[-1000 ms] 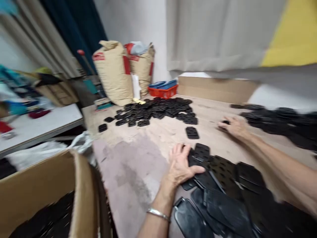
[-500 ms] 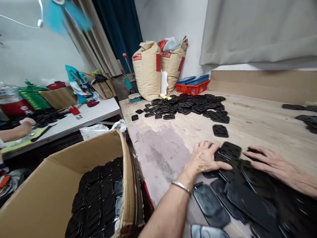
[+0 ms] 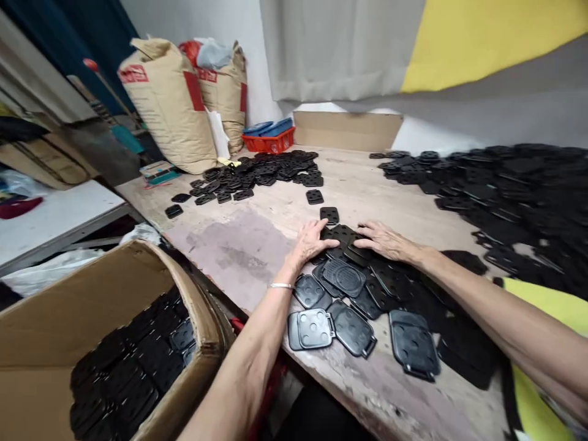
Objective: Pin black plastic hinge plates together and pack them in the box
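Note:
A heap of flat black plastic plates [image 3: 344, 275], rounded at the corners and marked with round dimples, lies on the wooden table in front of me. My left hand [image 3: 312, 242] rests at the heap's far left edge, its fingers stretched out and touching the plates. On the heap's other side, my right hand [image 3: 383, 241] lies with fingers extended over the plates. Both hands are open, with several plates between them. Single plates [image 3: 315, 328] lie near the table's front edge. My right forearm hides part of the heap.
To the left, an open cardboard box [image 3: 184, 294] holds rows of black plates. A second pile [image 3: 257, 174] lies further back, and a large one [image 3: 514, 196] spreads at right. Paper sacks [image 3: 169, 110] and a red basket [image 3: 269, 142] stand behind. Yellow fabric [image 3: 537, 306] shows at right.
The view has swung right, bringing the large right-hand pile into sight. Both hands stay at the far end of the near heap and are now closer together.

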The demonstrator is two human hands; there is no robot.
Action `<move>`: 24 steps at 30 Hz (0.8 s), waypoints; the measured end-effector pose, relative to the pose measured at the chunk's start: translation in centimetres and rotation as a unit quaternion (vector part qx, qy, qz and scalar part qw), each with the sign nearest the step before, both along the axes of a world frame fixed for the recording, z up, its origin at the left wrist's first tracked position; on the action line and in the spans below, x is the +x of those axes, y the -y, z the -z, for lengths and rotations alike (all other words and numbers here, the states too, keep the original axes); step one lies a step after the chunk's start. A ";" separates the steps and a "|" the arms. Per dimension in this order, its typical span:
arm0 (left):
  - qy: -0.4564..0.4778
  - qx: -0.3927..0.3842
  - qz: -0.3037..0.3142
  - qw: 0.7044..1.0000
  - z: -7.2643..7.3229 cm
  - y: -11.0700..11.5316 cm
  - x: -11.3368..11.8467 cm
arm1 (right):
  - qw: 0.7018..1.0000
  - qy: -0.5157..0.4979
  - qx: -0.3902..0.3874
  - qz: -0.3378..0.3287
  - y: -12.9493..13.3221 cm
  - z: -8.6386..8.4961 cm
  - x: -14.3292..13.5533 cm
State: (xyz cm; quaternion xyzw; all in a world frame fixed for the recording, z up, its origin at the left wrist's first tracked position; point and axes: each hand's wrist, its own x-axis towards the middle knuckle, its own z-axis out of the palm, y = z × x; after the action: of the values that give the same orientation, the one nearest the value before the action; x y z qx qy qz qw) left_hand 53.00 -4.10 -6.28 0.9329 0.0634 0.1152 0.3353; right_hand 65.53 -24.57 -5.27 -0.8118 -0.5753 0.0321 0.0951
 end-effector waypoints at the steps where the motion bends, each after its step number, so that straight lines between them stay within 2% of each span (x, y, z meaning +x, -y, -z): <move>1: 0.003 -0.015 -0.001 1.000 0.1 0.3 0.0 | 1.000 0.002 -0.001 0.015 0.1 -0.1 -0.6; 6: 0.040 -0.100 -0.027 0.994 0.2 0.9 -0.2 | 0.995 0.023 0.012 0.093 1.2 -1.4 -3.2; 8: 0.062 -0.139 -0.043 0.987 -0.3 0.4 -1.0 | 0.990 0.035 0.027 0.131 2.1 -2.2 -5.8; 10: 0.087 -0.174 -0.064 0.979 -0.9 -0.5 -2.5 | 0.988 0.044 0.049 0.139 3.1 -2.9 -10.2; 11: 0.097 -0.188 -0.076 0.974 -1.2 -1.0 -3.4 | 0.989 0.045 0.059 0.127 3.4 -3.0 -12.9; 14: 0.116 -0.219 -0.127 0.961 -1.6 -2.0 -5.5 | 0.994 0.034 0.107 0.005 3.1 -2.5 -21.5; 17: 0.131 -0.244 -0.205 0.939 -1.2 -1.5 -6.0 | 0.990 0.039 0.119 -0.059 1.8 -0.8 -26.9; 19: 0.144 -0.257 -0.245 0.924 -0.9 -0.5 -5.9 | 0.989 0.064 0.123 -0.049 1.1 0.6 -28.1; 21: 0.158 -0.266 -0.257 0.916 -1.0 0.6 -6.5 | 0.986 0.093 0.131 -0.032 0.8 1.7 -28.0; 24: 0.187 -0.271 -0.256 0.909 -2.0 2.6 -9.7 | 0.983 0.119 0.135 -0.042 1.2 2.3 -27.4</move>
State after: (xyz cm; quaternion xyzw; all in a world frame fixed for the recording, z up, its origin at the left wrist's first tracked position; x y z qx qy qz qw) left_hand 43.28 -6.72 -4.29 0.7195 0.2650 0.3480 0.5395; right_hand 38.11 -25.74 -7.59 -0.7648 -0.6150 -0.1381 0.1332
